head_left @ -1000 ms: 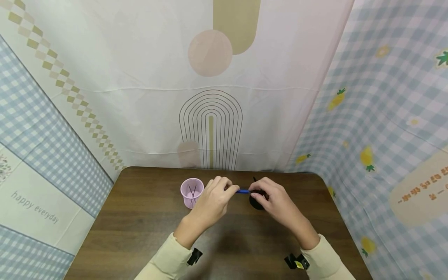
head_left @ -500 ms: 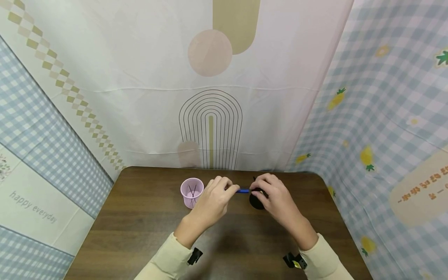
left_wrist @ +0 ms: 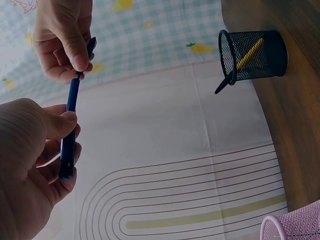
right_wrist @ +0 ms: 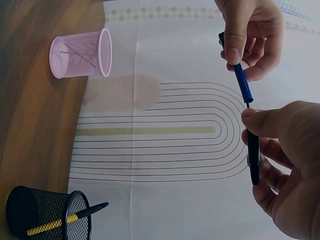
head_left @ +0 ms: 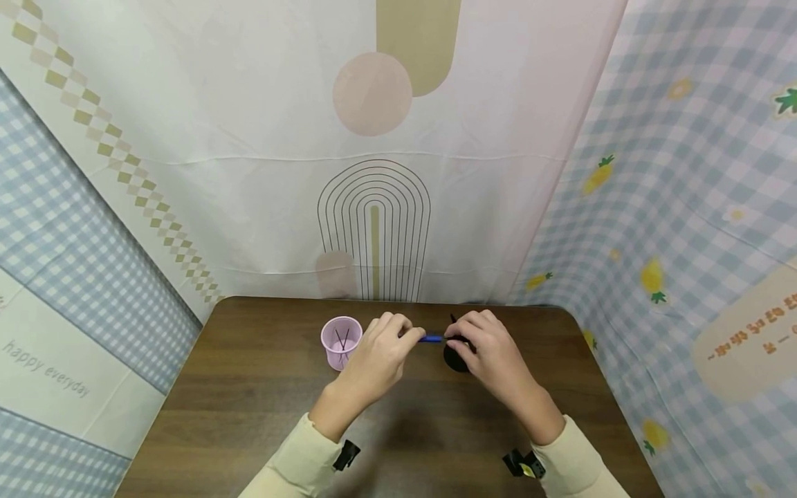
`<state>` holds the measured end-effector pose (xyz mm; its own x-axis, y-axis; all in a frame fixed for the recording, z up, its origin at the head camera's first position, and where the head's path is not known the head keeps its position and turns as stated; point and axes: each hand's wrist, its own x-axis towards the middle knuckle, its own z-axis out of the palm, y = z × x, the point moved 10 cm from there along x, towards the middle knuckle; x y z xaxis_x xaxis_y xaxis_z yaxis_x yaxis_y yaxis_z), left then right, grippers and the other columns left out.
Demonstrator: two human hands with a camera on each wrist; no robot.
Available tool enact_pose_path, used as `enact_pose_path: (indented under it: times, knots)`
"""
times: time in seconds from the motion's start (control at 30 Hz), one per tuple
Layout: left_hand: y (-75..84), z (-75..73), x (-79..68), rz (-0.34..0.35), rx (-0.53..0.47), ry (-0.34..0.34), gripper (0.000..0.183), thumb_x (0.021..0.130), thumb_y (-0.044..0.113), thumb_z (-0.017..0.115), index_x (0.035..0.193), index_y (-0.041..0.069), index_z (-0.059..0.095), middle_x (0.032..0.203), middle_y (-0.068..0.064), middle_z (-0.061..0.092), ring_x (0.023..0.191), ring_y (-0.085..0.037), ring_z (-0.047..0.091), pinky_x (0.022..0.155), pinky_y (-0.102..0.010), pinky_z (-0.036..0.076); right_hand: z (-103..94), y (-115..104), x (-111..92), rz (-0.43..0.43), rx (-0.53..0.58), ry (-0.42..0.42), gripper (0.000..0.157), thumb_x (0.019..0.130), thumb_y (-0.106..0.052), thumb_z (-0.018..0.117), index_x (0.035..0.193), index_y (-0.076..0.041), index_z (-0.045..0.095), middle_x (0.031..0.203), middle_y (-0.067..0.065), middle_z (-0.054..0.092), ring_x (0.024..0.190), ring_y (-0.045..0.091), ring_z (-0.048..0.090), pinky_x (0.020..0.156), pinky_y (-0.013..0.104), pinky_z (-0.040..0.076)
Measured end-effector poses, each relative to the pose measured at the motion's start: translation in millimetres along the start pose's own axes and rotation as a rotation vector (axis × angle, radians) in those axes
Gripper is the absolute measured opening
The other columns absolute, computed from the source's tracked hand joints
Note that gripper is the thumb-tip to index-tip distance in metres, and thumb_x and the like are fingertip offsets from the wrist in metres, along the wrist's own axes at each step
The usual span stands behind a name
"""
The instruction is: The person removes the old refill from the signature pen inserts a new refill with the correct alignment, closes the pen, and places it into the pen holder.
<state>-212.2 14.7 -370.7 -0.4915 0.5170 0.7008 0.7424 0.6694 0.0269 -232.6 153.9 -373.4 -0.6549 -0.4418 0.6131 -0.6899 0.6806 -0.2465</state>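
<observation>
A blue pen spans my two hands above the table. My left hand (head_left: 381, 349) pinches its blue barrel (left_wrist: 69, 129) between thumb and fingers. The pen's dark tapered end piece (right_wrist: 254, 155) is gripped by the thumb and fingertips of my right hand (head_left: 495, 356). Between the barrel and that piece a short, thin dark rod (right_wrist: 247, 105) shows, so the two parts stand slightly apart. Beyond the right hand, and partly hidden by it in the head view, stands a black mesh pen cup (head_left: 457, 358) holding a yellow-and-black pen (right_wrist: 55, 224).
A pink mesh cup (head_left: 341, 339) stands on the brown wooden table (head_left: 261, 387), just left of my left hand. Thin dark lines cross inside it. A patterned cloth (head_left: 486, 207) hangs behind the table's far edge, and checked cloth (head_left: 672, 207) hangs at the right.
My right hand's fingers have shifted on the dark end piece, covering more of it in the head view, and the hand has moved slightly left. My left hand has hardly moved.
</observation>
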Motion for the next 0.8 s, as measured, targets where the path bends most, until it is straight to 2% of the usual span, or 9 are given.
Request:
enact_pose_path:
  times: [0.43,0.8]
  knots:
    - [-1.5,-1.2,-0.1,-0.003,0.012,-0.014,0.028,0.089,-0.007,0.062,0.107,0.012,0.070,0.096,-0.002,0.061,0.084,-0.020,0.056,0.068,-0.031,0.044,0.7,-2.3,-1.0,-0.026,-0.069,0.001,0.019,0.081,-0.008,0.086,0.093,-0.016,0.072,0.096,-0.002,0.066,0.088,0.020,0.057,0.076,0.036,0.050]
    - [-3.0,-0.5,-3.1,-0.002,0.028,-0.013,0.028,0.087,-0.007,0.063,0.106,0.012,0.069,0.096,-0.003,0.060,0.083,-0.020,0.054,0.066,-0.030,0.042,-2.2,1.0,-2.8,-0.014,-0.075,-0.006,0.019,0.081,-0.008,0.086,0.092,-0.016,0.073,0.095,-0.002,0.067,0.090,0.020,0.059,0.077,0.037,0.052]
